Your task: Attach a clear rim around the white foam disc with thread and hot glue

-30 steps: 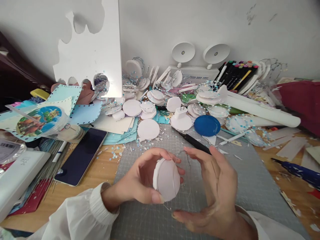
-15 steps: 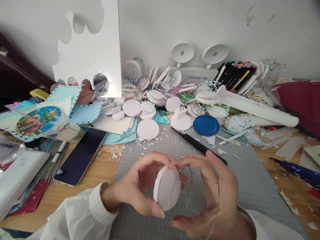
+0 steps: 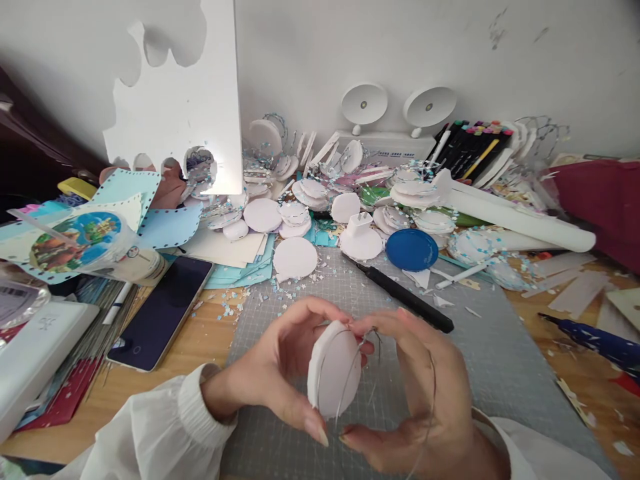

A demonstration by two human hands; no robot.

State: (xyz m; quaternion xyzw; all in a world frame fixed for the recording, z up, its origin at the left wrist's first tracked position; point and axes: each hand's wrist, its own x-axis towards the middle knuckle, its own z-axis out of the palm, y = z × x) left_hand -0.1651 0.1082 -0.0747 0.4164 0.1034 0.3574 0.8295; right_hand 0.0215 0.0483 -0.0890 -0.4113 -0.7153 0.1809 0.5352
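A round white foam disc [image 3: 340,370] is held on edge, tilted, in my left hand [image 3: 280,373]; the thumb is at its lower rim and the fingers are behind and on top. Thin metal wire [image 3: 341,393] runs across the disc's face and along its rim. My right hand [image 3: 425,387] has its fingertips at the disc's upper edge, on the wire, with the thumb apart below. Loose wire ends stick out under the right fingers, and another length trails down over that hand. Both hands are above the grey cutting mat [image 3: 280,307].
A black pen-like tool [image 3: 405,297] lies beyond my hands, near a blue round lid [image 3: 412,249]. White discs wound with beaded wire pile up at the back. A phone [image 3: 161,313] and a cup [image 3: 110,247] are at left, a blue tool [image 3: 600,343] at right.
The wire now also lies along the disc's left rim. My right fingers have lowered and curled in towards the disc. The left hand keeps its hold.
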